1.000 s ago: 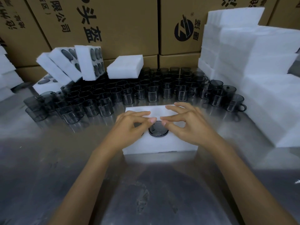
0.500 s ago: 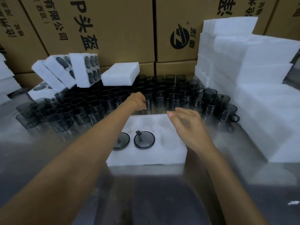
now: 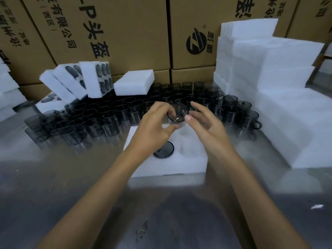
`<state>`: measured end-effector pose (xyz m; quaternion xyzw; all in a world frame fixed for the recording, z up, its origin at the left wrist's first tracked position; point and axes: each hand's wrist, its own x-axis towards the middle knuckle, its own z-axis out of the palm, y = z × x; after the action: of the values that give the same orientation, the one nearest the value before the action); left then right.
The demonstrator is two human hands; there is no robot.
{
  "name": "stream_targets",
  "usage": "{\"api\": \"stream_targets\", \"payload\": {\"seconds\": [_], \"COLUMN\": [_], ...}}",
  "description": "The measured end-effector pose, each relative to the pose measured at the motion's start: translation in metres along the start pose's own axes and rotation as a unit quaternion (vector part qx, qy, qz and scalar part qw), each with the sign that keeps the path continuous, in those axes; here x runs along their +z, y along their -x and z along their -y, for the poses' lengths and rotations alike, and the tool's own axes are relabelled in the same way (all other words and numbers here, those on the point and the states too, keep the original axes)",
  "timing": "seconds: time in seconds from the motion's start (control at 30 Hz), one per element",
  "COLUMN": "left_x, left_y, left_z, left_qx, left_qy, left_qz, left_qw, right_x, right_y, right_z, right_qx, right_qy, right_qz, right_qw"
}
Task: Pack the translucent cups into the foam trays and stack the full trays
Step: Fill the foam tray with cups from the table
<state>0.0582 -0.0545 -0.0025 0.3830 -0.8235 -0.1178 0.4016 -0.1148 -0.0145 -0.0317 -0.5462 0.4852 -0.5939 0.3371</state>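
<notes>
A smoky see-through cup (image 3: 177, 113) hangs tilted above the far edge of the foam tray (image 3: 167, 165), base toward the camera, its axis leaning away. The left hand (image 3: 154, 126) curls its fingers round the cup's left side; the right hand (image 3: 204, 123) is just beside it, fingers spread and loose, thumb tip at the rim. The tray's empty pockets lie directly below. One seated cup (image 3: 163, 150) shows as a dark glossy disc. More cups (image 3: 111, 115) crowd the steel table (image 3: 89, 203) behind.
</notes>
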Motion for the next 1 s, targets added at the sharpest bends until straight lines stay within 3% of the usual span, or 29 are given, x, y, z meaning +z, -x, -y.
{"api": "stream_targets", "payload": {"seconds": [0.2,0.37,0.63,0.8,1.0], "left_x": [0.012,0.017,0.015,0.016,0.019], "left_y": [0.028,0.039,0.048,0.05,0.053], "left_z": [-0.016,-0.013,-0.009,-0.009,-0.012], "left_qx": [-0.114,-0.103,-0.075,-0.07,-0.02], "left_qy": [0.12,0.158,0.022,0.005,-0.076], "left_qz": [0.021,0.032,0.066,0.095,0.051], "left_qw": [0.986,0.982,0.995,0.993,0.996], "right_x": [-0.014,-0.02,-0.022,-0.022,-0.018], "right_y": [0.002,0.002,0.002,0.001,-0.004], "right_z": [0.006,0.008,0.004,-0.003,-0.014], "right_qx": [-0.007,0.021,0.021,0.019,0.007], "right_qy": [0.03,0.071,0.129,0.14,0.201], "right_qz": [0.003,0.016,0.074,0.071,0.056], "right_qw": [1.0,0.997,0.989,0.987,0.978]}}
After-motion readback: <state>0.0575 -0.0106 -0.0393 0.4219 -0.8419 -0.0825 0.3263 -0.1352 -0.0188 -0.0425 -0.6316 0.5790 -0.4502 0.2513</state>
